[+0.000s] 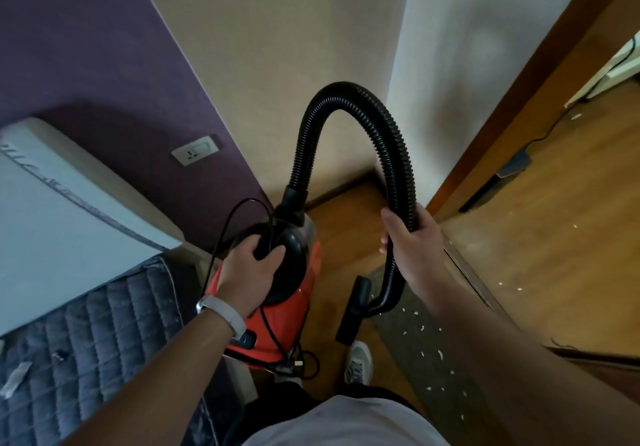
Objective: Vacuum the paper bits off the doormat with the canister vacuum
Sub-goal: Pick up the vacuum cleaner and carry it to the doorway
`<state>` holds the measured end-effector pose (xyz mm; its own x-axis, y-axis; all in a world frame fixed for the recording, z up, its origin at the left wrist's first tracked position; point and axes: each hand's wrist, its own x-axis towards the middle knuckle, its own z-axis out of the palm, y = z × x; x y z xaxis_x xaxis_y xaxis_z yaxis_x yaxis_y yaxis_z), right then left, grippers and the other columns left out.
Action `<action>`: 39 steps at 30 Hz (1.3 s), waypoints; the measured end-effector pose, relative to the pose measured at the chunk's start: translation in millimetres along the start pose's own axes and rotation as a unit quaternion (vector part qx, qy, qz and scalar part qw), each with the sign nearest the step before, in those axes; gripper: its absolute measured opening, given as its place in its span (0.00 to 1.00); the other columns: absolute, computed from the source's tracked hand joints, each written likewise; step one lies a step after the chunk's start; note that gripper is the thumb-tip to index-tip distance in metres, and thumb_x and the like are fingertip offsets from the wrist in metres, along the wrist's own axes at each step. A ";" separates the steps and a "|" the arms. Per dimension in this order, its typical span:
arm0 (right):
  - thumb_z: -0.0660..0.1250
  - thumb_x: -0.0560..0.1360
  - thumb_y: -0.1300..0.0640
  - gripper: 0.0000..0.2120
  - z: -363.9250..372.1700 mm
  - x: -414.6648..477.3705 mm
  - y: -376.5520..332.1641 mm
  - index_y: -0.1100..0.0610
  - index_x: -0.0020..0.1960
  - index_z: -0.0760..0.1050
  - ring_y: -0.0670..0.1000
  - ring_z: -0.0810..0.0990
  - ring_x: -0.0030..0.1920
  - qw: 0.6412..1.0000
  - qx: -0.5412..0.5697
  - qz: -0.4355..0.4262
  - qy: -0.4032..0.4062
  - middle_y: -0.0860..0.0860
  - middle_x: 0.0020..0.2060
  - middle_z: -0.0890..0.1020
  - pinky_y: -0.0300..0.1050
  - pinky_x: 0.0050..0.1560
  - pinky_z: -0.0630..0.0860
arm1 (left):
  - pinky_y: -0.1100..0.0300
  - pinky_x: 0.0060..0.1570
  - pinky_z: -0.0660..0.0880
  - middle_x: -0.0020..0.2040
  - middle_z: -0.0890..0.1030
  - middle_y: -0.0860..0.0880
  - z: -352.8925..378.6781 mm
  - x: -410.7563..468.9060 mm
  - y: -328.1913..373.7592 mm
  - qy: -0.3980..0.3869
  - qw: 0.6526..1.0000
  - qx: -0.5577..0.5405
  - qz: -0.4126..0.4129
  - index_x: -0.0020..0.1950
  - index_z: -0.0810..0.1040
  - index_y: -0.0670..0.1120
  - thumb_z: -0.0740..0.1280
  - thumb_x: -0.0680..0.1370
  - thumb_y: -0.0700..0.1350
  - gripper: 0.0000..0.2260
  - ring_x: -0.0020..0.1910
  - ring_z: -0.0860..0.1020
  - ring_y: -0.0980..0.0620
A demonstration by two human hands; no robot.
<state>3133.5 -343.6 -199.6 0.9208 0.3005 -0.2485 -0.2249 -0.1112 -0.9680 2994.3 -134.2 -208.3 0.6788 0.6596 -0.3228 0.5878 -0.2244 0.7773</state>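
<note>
Holding the canister vacuum (pixel 287 310) by its black top handle: left hand (pixel 254 265), fingers (pixel 272 255) curled tight round the grip. Can't tell if the red body is off the floor (pixel 554 238). Power cord (pixel 228 227) loops up past my left wrist, more of it bunched under the body. Right hand (pixel 415 241) is wrapped round the hose (pixel 346 99) just below its arch, closed on it. Nozzle (pixel 353 310) hangs at the far left corner of the doormat (pixel 408 307); contact with the mat unclear. Doormat runs along the doorway threshold, right of the vacuum, from near to far. Paper bits (pixel 440 354) are scattered over it, a few more on the wood floor to the right. My shoe (pixel 358 362) sits between vacuum and mat. Wall socket (pixel 196 150) far left.
</note>
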 end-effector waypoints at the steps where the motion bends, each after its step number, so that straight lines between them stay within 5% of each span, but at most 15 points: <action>1: 0.68 0.78 0.54 0.10 2.0 5.5 -2.3 0.40 0.53 0.73 0.50 0.79 0.35 1.000 0.000 -0.003 0.002 0.52 0.34 0.79 0.47 0.39 0.80 | 0.59 0.30 0.70 0.27 0.75 0.55 -1.0 7.9 1.3 -0.001 1.000 0.002 0.001 0.40 0.78 0.52 0.69 0.76 0.51 0.06 0.27 0.74 0.54; 11: 0.68 0.78 0.53 0.09 45.0 62.5 -0.9 0.50 0.58 0.75 0.48 0.78 0.33 0.996 -0.026 0.027 0.084 0.49 0.33 0.78 0.43 0.35 0.79 | 0.55 0.28 0.72 0.31 0.76 0.48 13.2 115.7 -5.0 -0.094 0.995 -0.006 0.012 0.39 0.75 0.49 0.68 0.77 0.50 0.09 0.27 0.75 0.50; 18: 0.69 0.78 0.54 0.06 80.7 90.4 25.0 0.52 0.54 0.76 0.52 0.78 0.33 0.982 -0.013 0.080 0.171 0.52 0.33 0.78 0.47 0.37 0.79 | 0.49 0.38 0.75 0.37 0.79 0.44 32.3 192.6 -17.8 -0.167 0.986 -0.006 0.015 0.42 0.76 0.48 0.67 0.76 0.51 0.08 0.36 0.77 0.44; 30: 0.69 0.77 0.51 0.06 85.8 149.6 194.7 0.52 0.49 0.76 0.51 0.78 0.34 0.974 -0.033 0.140 0.174 0.52 0.34 0.78 0.48 0.39 0.81 | 0.51 0.35 0.71 0.34 0.74 0.48 134.5 279.0 -130.8 -0.186 0.982 0.019 -0.016 0.40 0.70 0.50 0.66 0.75 0.51 0.08 0.32 0.73 0.47; 35: 0.69 0.77 0.50 0.07 70.3 186.4 264.0 0.53 0.49 0.75 0.54 0.78 0.33 0.972 -0.027 0.128 0.197 0.54 0.34 0.78 0.53 0.38 0.80 | 0.51 0.33 0.70 0.36 0.74 0.40 191.9 315.1 -182.5 -0.220 0.974 0.050 0.007 0.46 0.74 0.42 0.66 0.77 0.50 0.11 0.32 0.74 0.45; 39: 0.69 0.77 0.49 0.09 58.3 215.3 332.5 0.54 0.47 0.75 0.51 0.78 0.33 0.970 -0.081 0.104 0.203 0.53 0.34 0.78 0.45 0.34 0.77 | 0.53 0.32 0.69 0.31 0.73 0.48 240.7 350.1 -227.4 -0.237 0.970 0.039 0.023 0.39 0.72 0.49 0.66 0.76 0.50 0.09 0.28 0.72 0.48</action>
<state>3238.3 -260.6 -577.0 0.9179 -0.1393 -0.3716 -0.3965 -0.2859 -0.8724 3204.3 -24.8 -628.0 0.8201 0.2479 -0.5158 0.5716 -0.3113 0.7592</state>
